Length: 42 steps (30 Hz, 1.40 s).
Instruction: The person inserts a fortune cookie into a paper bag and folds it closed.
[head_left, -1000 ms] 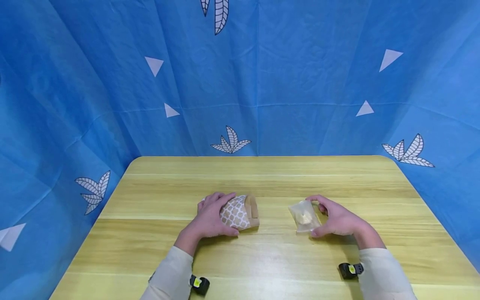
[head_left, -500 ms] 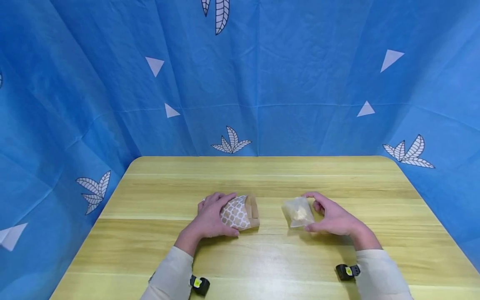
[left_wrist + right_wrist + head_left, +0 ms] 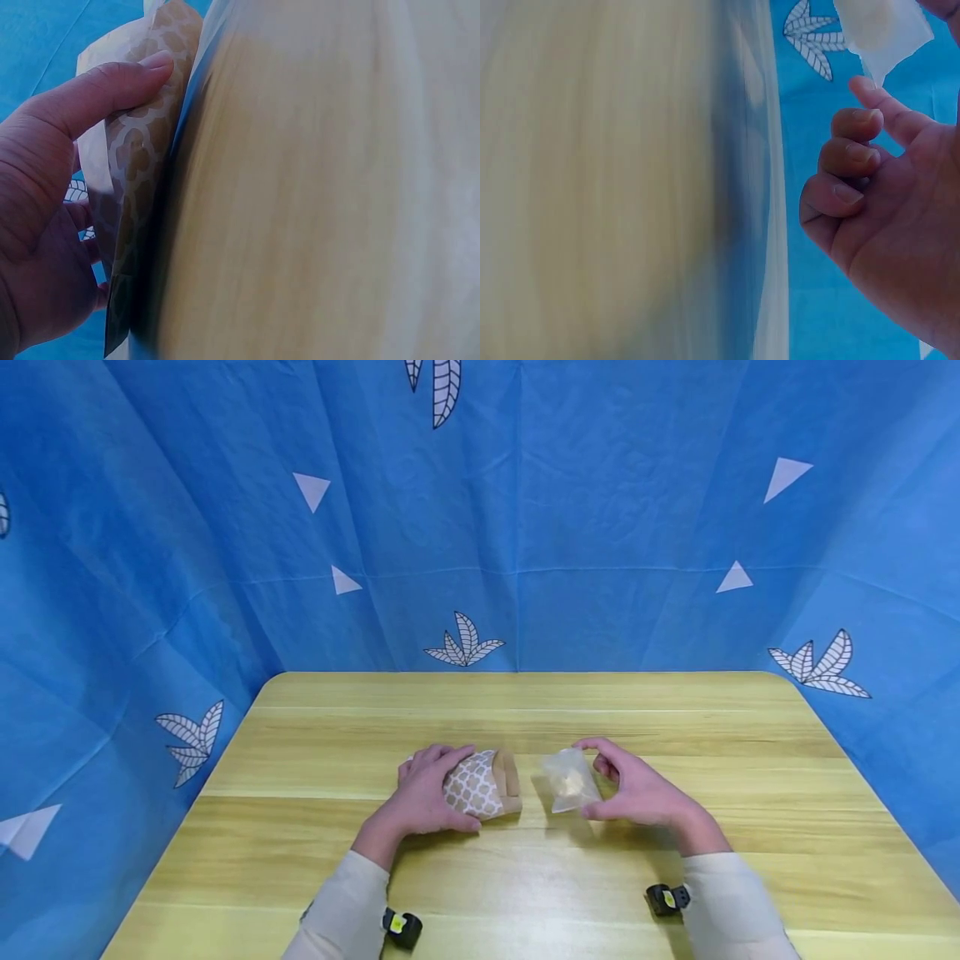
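A brown paper bag (image 3: 472,785) with a white lattice print lies near the middle of the table, its mouth facing right and partly open. My left hand (image 3: 420,802) grips its left part, the thumb on the near side. In the left wrist view the thumb presses on the printed paper bag (image 3: 139,172). Just right of the mouth, apart from it, is a small translucent packet (image 3: 570,781) with something pale yellow inside. My right hand (image 3: 637,789) pinches its right edge between thumb and index finger. In the right wrist view the other fingers of the right hand (image 3: 885,217) are curled.
The wooden table (image 3: 525,710) has rounded far corners. A blue curtain (image 3: 600,527) with leaf and triangle prints hangs behind it and along its sides. Each wrist wears a small black camera, one seen by the right sleeve (image 3: 731,893).
My right hand has moved left with the translucent packet, bringing it close to the bag's mouth. My left hand and the paper bag have stayed in place.
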Tool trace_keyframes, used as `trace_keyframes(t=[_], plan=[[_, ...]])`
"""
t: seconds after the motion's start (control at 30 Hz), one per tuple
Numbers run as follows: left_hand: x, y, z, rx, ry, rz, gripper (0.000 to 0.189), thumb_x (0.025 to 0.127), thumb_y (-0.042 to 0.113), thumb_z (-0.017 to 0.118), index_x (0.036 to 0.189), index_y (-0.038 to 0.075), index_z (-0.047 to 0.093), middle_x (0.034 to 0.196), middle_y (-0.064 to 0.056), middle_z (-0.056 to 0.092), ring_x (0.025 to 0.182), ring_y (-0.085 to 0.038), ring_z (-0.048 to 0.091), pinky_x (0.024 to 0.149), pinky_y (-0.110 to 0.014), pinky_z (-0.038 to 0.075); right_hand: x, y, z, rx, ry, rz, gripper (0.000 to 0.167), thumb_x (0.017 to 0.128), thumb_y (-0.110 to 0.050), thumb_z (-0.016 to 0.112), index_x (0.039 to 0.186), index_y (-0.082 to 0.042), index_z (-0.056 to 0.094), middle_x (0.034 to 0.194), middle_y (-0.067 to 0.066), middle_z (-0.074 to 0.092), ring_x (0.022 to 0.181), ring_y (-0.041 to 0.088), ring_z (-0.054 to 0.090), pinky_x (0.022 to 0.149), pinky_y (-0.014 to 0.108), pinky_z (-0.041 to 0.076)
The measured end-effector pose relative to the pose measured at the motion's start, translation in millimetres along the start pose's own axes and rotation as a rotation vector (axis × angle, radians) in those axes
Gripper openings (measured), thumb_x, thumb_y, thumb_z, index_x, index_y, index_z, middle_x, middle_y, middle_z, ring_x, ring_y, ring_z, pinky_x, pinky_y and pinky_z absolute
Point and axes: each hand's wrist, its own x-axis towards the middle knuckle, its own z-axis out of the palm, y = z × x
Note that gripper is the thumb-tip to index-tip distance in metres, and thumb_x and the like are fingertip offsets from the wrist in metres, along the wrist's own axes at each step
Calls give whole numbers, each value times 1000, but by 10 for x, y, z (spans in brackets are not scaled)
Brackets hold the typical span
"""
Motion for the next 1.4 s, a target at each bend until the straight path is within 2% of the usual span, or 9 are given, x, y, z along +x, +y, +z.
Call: trace_keyframes(t=[0.23, 0.53, 0.83, 1.1, 1.4], plan=[[7, 9, 0, -4, -8, 4, 110, 56, 50, 93, 152, 27, 45, 136, -5, 48, 125, -30, 41, 107, -56, 20, 126, -81, 141, 16, -22, -16, 81, 68, -17, 90, 137, -18, 49, 92, 18, 46, 81, 27, 44, 71, 34, 39], [6, 5, -5, -16, -6, 8, 110, 56, 48, 94, 152, 27, 45, 136, -5, 47, 126, -31, 40, 107, -56, 19, 271, -163, 304, -63, -33, -28, 78, 67, -19, 89, 136, -20, 51, 87, 14, 47, 74, 21, 41, 65, 31, 37], [10, 6, -11, -12, -11, 7, 109, 56, 50, 93, 152, 27, 45, 136, -4, 47, 125, -30, 40, 107, -56, 19, 385, -179, 408, -133, -21, 21, 81, 65, -26, 91, 136, -23, 50, 88, 10, 50, 75, 20, 45, 65, 35, 41], [19, 3, -6, -8, -9, 12, 110, 56, 50, 93, 152, 27, 44, 138, -5, 47, 127, -31, 39, 107, -55, 19, 435, -256, 443, -178, -18, 49, 83, 64, -28, 91, 135, -19, 51, 87, 11, 53, 71, 19, 46, 61, 36, 43], [10, 18, -12, -28, -8, 15, 109, 56, 49, 94, 152, 26, 45, 138, -5, 47, 128, -31, 39, 107, -55, 19, 478, -268, 494, -229, 11, 56, 84, 61, -29, 90, 134, -17, 52, 81, 6, 56, 65, 18, 49, 57, 36, 45]])
